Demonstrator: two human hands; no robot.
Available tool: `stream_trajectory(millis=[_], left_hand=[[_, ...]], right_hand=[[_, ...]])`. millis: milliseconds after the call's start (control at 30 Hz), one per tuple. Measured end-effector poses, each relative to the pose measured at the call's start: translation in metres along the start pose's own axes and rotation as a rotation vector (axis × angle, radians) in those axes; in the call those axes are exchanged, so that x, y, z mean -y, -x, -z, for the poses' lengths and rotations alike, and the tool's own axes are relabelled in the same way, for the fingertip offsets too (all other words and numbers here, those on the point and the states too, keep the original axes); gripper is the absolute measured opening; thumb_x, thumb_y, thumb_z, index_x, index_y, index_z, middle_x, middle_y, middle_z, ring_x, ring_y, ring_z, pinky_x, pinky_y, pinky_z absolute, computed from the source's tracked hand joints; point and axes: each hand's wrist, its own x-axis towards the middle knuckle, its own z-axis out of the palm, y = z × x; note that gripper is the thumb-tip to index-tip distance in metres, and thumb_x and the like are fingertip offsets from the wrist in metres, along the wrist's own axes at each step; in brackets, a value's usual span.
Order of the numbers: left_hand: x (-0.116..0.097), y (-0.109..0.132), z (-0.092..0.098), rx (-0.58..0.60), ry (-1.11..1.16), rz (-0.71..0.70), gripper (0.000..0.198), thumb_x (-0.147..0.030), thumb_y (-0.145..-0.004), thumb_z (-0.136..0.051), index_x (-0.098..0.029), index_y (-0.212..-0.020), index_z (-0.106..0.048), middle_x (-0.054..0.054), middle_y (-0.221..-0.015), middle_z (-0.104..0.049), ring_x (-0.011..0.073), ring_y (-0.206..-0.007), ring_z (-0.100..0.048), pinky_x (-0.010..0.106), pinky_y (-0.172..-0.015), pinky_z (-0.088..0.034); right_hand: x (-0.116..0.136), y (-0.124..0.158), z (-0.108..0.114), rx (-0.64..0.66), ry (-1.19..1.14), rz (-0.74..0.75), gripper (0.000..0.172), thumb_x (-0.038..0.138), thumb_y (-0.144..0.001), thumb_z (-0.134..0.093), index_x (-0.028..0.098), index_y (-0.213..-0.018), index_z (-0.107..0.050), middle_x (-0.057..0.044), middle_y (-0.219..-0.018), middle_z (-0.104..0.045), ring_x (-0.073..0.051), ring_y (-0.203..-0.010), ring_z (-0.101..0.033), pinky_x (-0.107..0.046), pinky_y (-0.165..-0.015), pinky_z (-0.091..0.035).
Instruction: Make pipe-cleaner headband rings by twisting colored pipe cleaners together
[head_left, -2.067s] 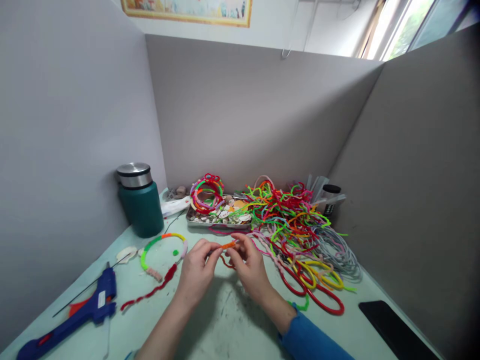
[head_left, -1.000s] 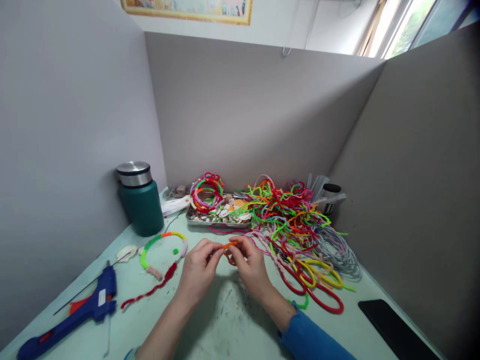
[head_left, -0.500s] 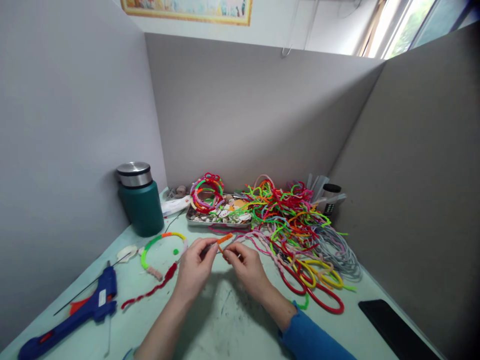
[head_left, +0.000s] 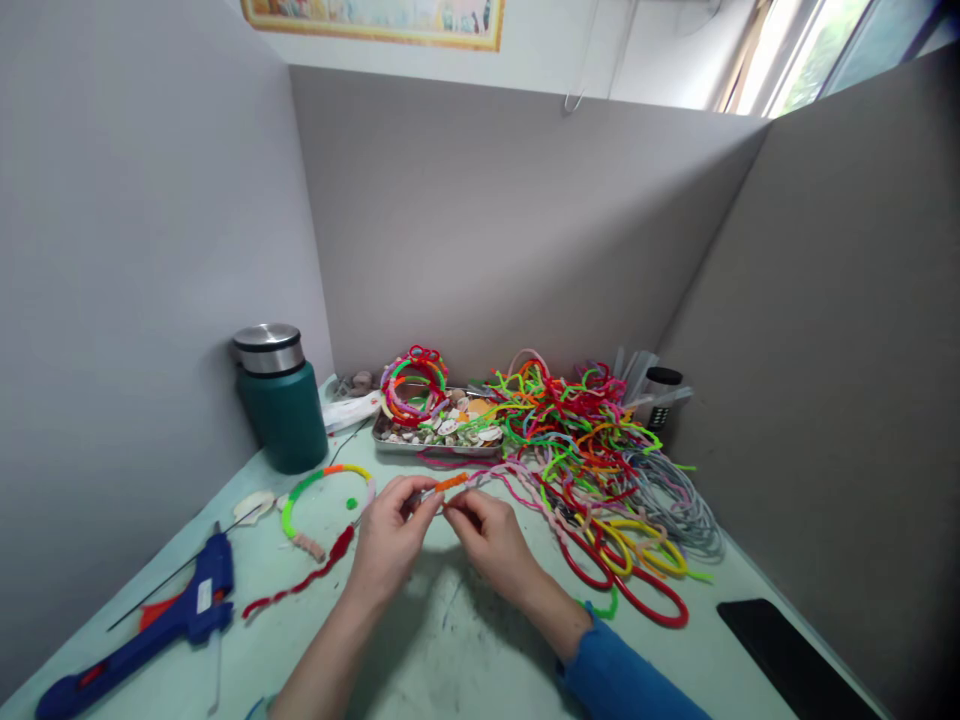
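Note:
My left hand (head_left: 391, 530) pinches an orange pipe cleaner (head_left: 451, 482), whose fuzzy coiled end sticks out to the right past the fingertips. Close beside it, my right hand (head_left: 489, 535) has thumb and forefinger pressed together on what looks like the loose tail of the same pipe cleaner; most of that tail is hidden. Whatever lies inside the coil cannot be made out. A twisted dark red pipe cleaner (head_left: 304, 580) trails on the table from near my left wrist. Left of that hand lies an open ring wound in green, orange, yellow and pink (head_left: 294, 490).
A blue glue gun (head_left: 196, 598) lies at left, near a green bottle (head_left: 281, 415). Behind my hands stands a metal tray (head_left: 442, 450) holding shells and wound rings. At right are a pipe cleaner heap (head_left: 570, 410), grey cord (head_left: 682, 510), red-handled scissors (head_left: 660, 605) and a black phone-like slab (head_left: 787, 650).
The orange coil has tipped flatter and shifted slightly right. Less of the orange tail shows between my hands, and my right fingertips have moved a little. The table items are unchanged.

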Motion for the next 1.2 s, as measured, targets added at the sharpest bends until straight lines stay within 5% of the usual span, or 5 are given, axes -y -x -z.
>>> stream_trajectory(millis=[267,667,867,1033,1200], left_hand=[[-0.006,0.001,0.002,0.004,-0.073,-0.077,0.02,-0.034,-0.082,-0.053,-0.019,-0.083,-0.065,0.002,-0.076,-0.061,0.0153,-0.069,-0.057,0.024,-0.059,-0.044],[-0.008,0.003,0.005,-0.019,-0.107,-0.174,0.019,-0.032,-0.084,-0.052,-0.02,-0.086,-0.066,0.002,-0.077,-0.064,0.0144,-0.068,-0.057,0.025,-0.065,-0.044],[-0.006,0.003,0.004,-0.05,-0.21,-0.258,0.017,-0.027,-0.086,-0.049,-0.02,-0.088,-0.064,0.004,-0.081,-0.066,0.0176,-0.078,-0.058,0.028,-0.069,-0.044],[-0.003,0.003,0.004,-0.073,-0.273,-0.29,0.018,-0.028,-0.087,-0.048,-0.02,-0.09,-0.064,0.004,-0.079,-0.066,0.0179,-0.077,-0.058,0.03,-0.071,-0.044],[-0.004,0.003,0.004,-0.06,-0.26,-0.296,0.016,-0.025,-0.085,-0.05,-0.021,-0.091,-0.065,0.004,-0.081,-0.068,0.0178,-0.076,-0.058,0.029,-0.07,-0.044]], right_hand=[[-0.006,-0.002,-0.001,-0.003,-0.135,-0.156,0.016,0.026,-0.082,-0.051,0.017,-0.073,-0.061,0.002,-0.056,-0.055,-0.011,-0.053,-0.05,-0.021,-0.052,-0.036],[0.002,-0.006,0.0,0.056,-0.933,-0.59,0.028,0.038,-0.068,-0.066,0.015,-0.081,-0.055,-0.001,-0.071,-0.06,-0.005,-0.044,-0.046,-0.015,-0.037,-0.031],[-0.008,-0.003,-0.006,0.065,-0.527,-0.467,0.02,0.034,-0.076,-0.058,0.015,-0.081,-0.062,-0.003,-0.073,-0.064,-0.011,-0.059,-0.056,-0.019,-0.047,-0.037],[-0.01,0.0,-0.005,-0.092,-0.05,-0.149,0.018,0.028,-0.081,-0.051,0.019,-0.076,-0.065,-0.002,-0.073,-0.064,-0.015,-0.068,-0.055,-0.023,-0.06,-0.039],[-0.012,-0.004,0.007,-0.393,-0.029,-0.181,0.024,0.032,-0.087,-0.043,0.019,-0.071,-0.056,-0.001,-0.068,-0.058,-0.015,-0.066,-0.051,-0.025,-0.061,-0.038]])
